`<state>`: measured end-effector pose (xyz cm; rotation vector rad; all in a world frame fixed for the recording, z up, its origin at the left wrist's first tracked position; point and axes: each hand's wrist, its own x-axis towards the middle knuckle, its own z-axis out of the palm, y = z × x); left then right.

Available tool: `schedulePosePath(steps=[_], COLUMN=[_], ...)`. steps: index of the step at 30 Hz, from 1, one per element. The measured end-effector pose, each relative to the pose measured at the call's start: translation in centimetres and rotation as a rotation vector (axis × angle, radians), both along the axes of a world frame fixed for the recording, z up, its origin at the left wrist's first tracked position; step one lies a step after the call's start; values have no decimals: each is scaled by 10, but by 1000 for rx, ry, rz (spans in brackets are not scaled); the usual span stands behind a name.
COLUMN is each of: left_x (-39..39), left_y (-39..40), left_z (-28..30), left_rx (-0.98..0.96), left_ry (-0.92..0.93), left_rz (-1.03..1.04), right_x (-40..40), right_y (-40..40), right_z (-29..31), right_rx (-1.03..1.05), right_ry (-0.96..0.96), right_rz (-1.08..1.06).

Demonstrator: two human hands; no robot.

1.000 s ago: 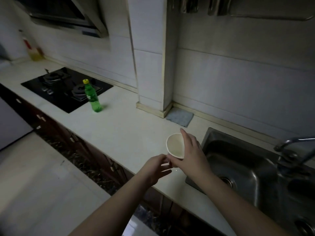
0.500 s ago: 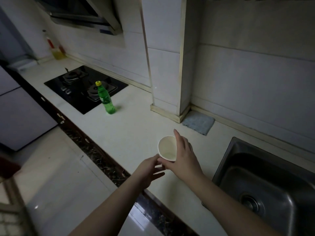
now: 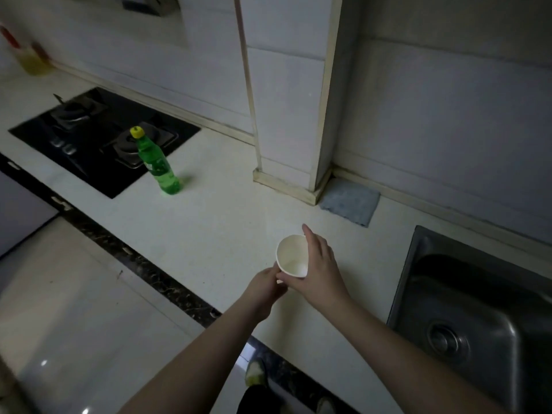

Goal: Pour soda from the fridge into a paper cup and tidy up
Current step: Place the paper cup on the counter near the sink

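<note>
Both hands meet on one white paper cup [image 3: 292, 256] held over the counter [image 3: 209, 231], its mouth tipped toward the camera and nothing visible inside. From the left, the left hand [image 3: 265, 286] is curled narrow under the cup's base, fingertips touching it; the right hand [image 3: 316, 268] wraps the cup's right wall, index finger laid up along the rim. Whether the cup's base touches the counter is hidden by the hands.

One green soda bottle [image 3: 156, 165] with a yellow cap [image 3: 137, 132] stands upright, cap on, well apart from the hands, up and to the left, just beside the near corner of the black hob [image 3: 98, 135]. Its long axis is vertical, and the left hand is the nearer of the two. Pouring, I judge, calls for bringing cup and bottle together and unscrewing that cap first.

Further right lie one grey cloth [image 3: 349, 201] at the pillar's foot and one steel sink [image 3: 466, 318].
</note>
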<state>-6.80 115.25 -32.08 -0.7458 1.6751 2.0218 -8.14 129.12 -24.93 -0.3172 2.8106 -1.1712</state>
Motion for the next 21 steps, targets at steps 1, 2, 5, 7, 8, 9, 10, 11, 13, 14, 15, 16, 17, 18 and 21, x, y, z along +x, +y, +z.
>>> schedulePosePath(steps=[1, 2, 5, 7, 8, 9, 10, 11, 13, 14, 15, 16, 17, 18, 21], left_x=[-6, -12, -27, -36, -40, -44, -47, -49, -54, -56, -57, -59, -60, -61, -63], left_y=[-5, -9, -23, -30, -33, -36, -38, -39, -41, -42, -43, -44, -45, -45, -46], left_z=[-3, -5, -15, -23, -26, -29, -31, -33, -34, -34, -35, -35, -36, -36, -37], left_rx=[2, -8, -59, -81, -97, -109, -119, -129, -141, -147, -163, -183, -200, -213, -239], left_ry=[-12, -22, -47, -67, -73, -74, -76, -76, -74, -74, -68, -63, -58, -59, -55], left_rz=[-8, -25, -81, -107, -124, -135, -139, -142, -146, -150, -161, -180, -201, -219, -256], right_x=[-4, -8, -18, -24, -26, -29, -30, -31, -31, -31, -31, -31, -31, -31, -31], right_y=[-6, -12, -28, -36, -40, -43, -46, -49, -52, -54, -54, -55, -55, -55, -56], right_z=[-3, -5, -15, -21, -25, -28, -32, -35, -42, -46, -49, -52, -53, -55, -58], right_rx=[-6, -12, -25, -33, -39, -43, -48, -53, -58, -58, -57, -57, -54, -48, -39], right_ry=[-14, -26, -66, -74, -78, -84, -92, -97, -109, -115, -121, -126, -129, -132, -126], right_rz=[-23, -45, -105, -127, -138, -151, -166, -182, -215, -230, -239, -245, -249, -252, -272])
